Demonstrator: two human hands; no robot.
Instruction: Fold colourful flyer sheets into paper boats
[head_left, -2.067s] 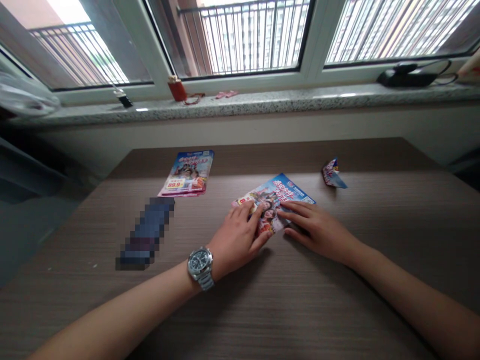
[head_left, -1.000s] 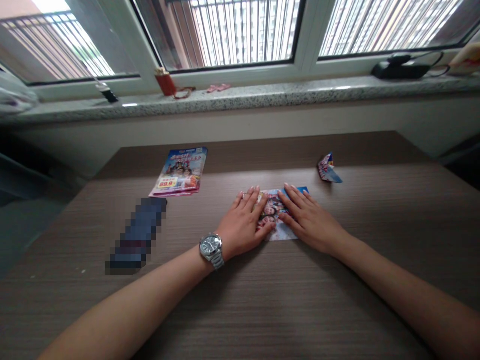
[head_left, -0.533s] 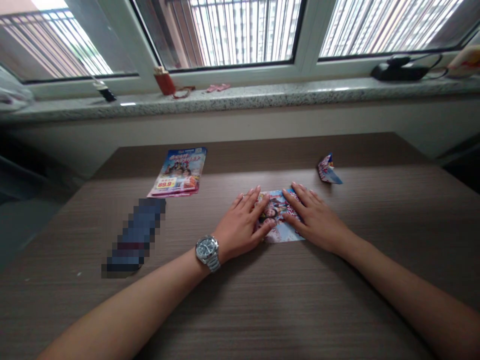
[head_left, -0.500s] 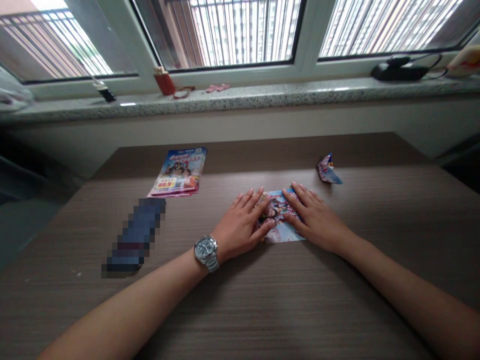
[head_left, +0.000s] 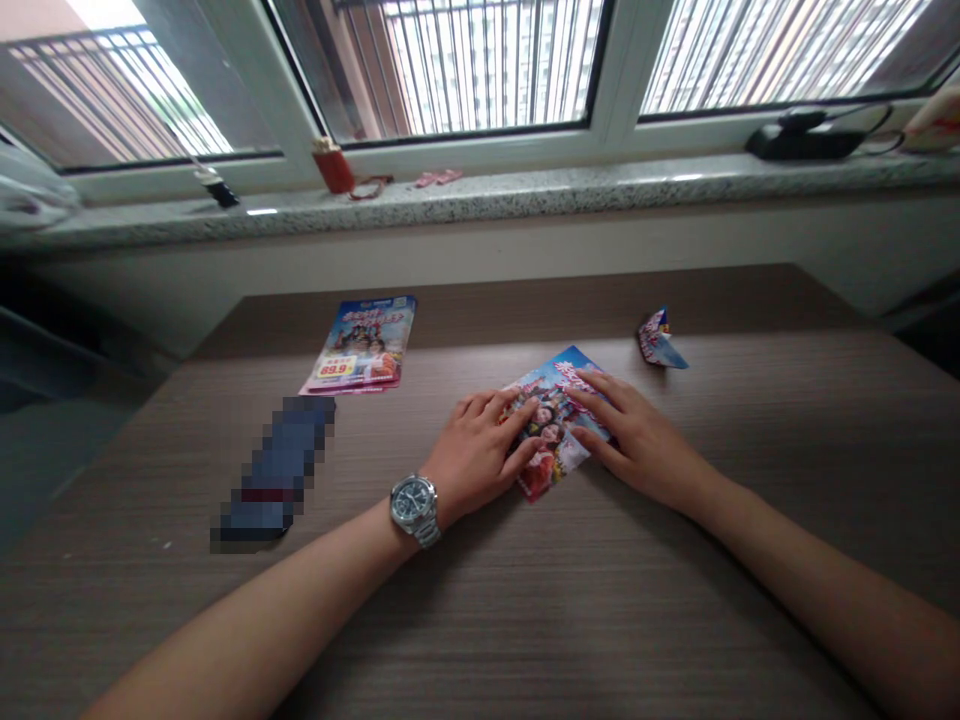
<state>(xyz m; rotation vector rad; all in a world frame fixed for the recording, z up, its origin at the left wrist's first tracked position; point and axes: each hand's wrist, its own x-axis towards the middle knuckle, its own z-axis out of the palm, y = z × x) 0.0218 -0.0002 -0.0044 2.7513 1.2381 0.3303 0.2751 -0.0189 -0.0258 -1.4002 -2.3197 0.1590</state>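
Observation:
A colourful printed flyer (head_left: 551, 388) lies turned at an angle on the brown table, between and partly under both hands. My left hand (head_left: 478, 448), with a metal watch (head_left: 412, 500) at its wrist, rests on the flyer's left side, fingers stretched out and slightly spread. On the right side lies my right hand (head_left: 645, 440), its fingers extended over the paper. Parts of the flyer are covered by the fingers. Beyond my right hand stands a small folded piece of similar printed paper (head_left: 660, 342).
A stack of flyers (head_left: 367, 342) lies at the table's back left. Nearer is a dark blurred-out oblong object (head_left: 276, 475). Along the granite windowsill (head_left: 525, 196) are a red container (head_left: 333, 168), small pink items (head_left: 438, 178) and a black power strip (head_left: 806, 142).
The flyer has turned from lying nearly straight to a diagonal position, and more of its print shows. Both hands remain on it, with slight shifts in the fingers.

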